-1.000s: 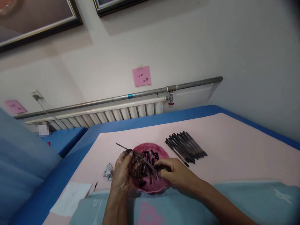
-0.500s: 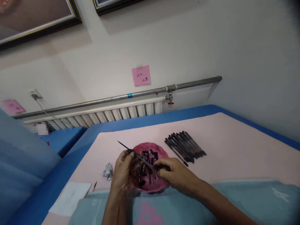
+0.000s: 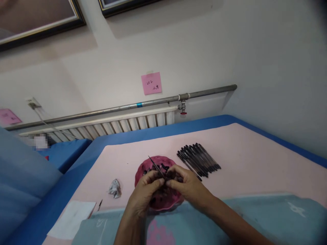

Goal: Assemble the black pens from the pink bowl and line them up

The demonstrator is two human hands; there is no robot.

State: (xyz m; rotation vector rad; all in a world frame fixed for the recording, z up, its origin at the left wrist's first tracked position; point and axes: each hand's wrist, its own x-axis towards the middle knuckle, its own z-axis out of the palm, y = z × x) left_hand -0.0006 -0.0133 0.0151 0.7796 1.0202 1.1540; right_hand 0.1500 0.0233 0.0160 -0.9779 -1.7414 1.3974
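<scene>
A slim dark pen part (image 3: 155, 165) slanted up and away over the pink scalloped dish (image 3: 166, 206), its thin tip free and its lower end hidden among the fingers. The left hand (image 3: 146, 190) appeared to pinch that lower end between thumb and forefinger. The right hand (image 3: 187, 185) met it there, fingers curled narrow; whether they gripped a piece could not be told. The step in hand looked like close two-handed work at the joint of a pen, and the next move called for a steady left pinch and the two hands in line. Dark pen pieces (image 3: 165, 167) lay in the dish below. Beyond, to the right, a row of dark pens (image 3: 199, 160) rested on the pink sheet (image 3: 255, 163); a crumpled wad (image 3: 114, 189) and white paper (image 3: 71, 219) lay to the left.
</scene>
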